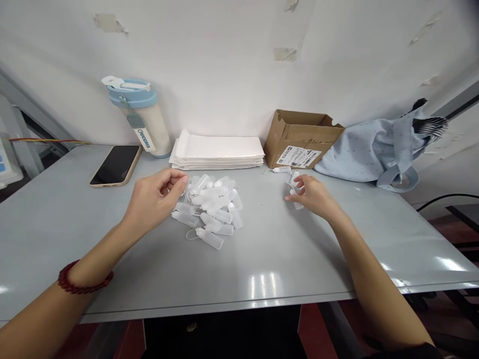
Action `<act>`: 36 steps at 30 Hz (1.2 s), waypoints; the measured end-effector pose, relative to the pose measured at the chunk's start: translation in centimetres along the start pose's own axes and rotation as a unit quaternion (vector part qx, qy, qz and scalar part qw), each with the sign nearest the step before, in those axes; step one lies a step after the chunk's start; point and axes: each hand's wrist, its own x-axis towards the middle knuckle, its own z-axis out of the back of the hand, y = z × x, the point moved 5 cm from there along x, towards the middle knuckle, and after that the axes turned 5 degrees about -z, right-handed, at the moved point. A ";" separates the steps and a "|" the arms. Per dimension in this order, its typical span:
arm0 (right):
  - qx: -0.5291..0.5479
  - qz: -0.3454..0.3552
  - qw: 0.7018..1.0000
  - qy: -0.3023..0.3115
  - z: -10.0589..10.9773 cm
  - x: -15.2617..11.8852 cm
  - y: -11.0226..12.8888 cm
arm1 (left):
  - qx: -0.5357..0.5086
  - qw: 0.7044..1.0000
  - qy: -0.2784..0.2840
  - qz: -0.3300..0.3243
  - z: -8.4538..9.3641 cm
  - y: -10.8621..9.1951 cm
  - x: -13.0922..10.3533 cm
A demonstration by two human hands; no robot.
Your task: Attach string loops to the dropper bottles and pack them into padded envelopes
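A loose pile of small translucent plastic dropper bottles (211,199) with white tips and thin loops lies on the table in front of me. My left hand (159,194) is at the pile's upper left edge, fingers curled and thumb tip close to the index finger; nothing shows between them. To the right, my right hand (310,194) has its thumb and fingers apart over a few separate dropper bottles (298,205). These are partly hidden by the fingers. Another dropper bottle (282,170) lies just beyond, by the carton.
Behind the pile is a stack of white paper sleeves (220,148). An open cardboard box (288,142) stands right of it, beside a light blue cloth bag (359,149). At the left are a phone (116,166) and a blue-lidded bottle (149,122). The grey table (224,279) meets a white wall.
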 end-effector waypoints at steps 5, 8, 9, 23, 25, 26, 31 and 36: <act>-0.005 -0.027 0.998 0.057 0.0 -0.5 -0.2 | -0.020 0.999 0.004 -0.033 -0.5 -0.9 -0.4; 0.026 -0.009 0.996 0.081 0.1 -1.1 0.9 | -0.027 0.999 0.006 -0.045 -0.7 -1.4 -0.7; 0.050 0.006 0.995 0.090 0.1 -1.4 1.6 | -0.029 0.998 0.003 -0.053 -0.8 -1.7 -0.9; 0.357 0.193 0.886 0.225 -0.1 -7.1 8.8 | -0.078 0.982 0.110 -0.132 -3.3 -5.0 -3.4; 0.360 0.194 0.881 0.238 -0.2 -7.5 9.2 | -0.080 0.982 0.118 -0.128 -3.5 -5.0 -3.5; 0.362 0.195 0.878 0.244 -0.2 -7.7 9.4 | -0.080 0.981 0.122 -0.126 -3.6 -5.0 -3.5; 0.355 0.212 0.870 0.269 -0.4 -8.5 10.2 | -0.093 0.978 0.130 -0.133 -3.8 -5.3 -3.6; 0.344 0.227 0.869 0.275 -0.8 -8.8 10.6 | -0.096 0.976 0.127 -0.150 -3.7 -5.7 -3.7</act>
